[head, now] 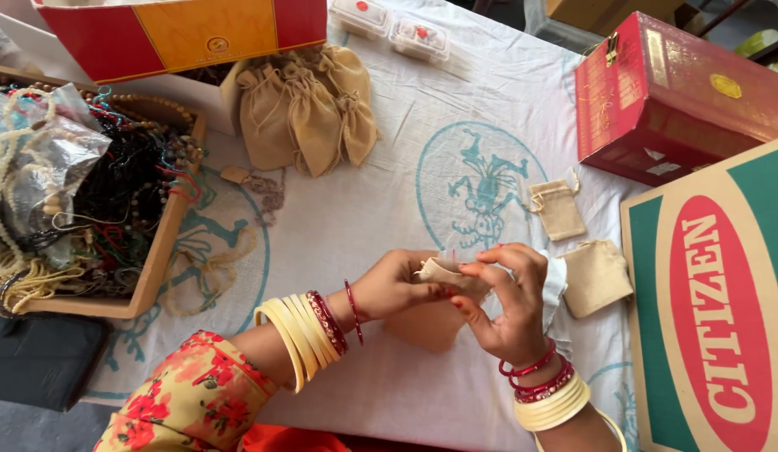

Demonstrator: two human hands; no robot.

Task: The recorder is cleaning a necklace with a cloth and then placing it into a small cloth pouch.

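White printed cloth is covering the table I am working over, and both my hands are meeting at its near edge, the left hand and right hand pinching one small beige pouch between fingertips, holding its mouth up. I am keeping two more pouches lying just right of my hands, and the bead tray sitting well off to the left.

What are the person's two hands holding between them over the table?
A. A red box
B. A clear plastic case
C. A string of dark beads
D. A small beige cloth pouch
D: the left hand and right hand both pinch a small beige cloth pouch, like the two loose pouches lying nearby on the white cloth.
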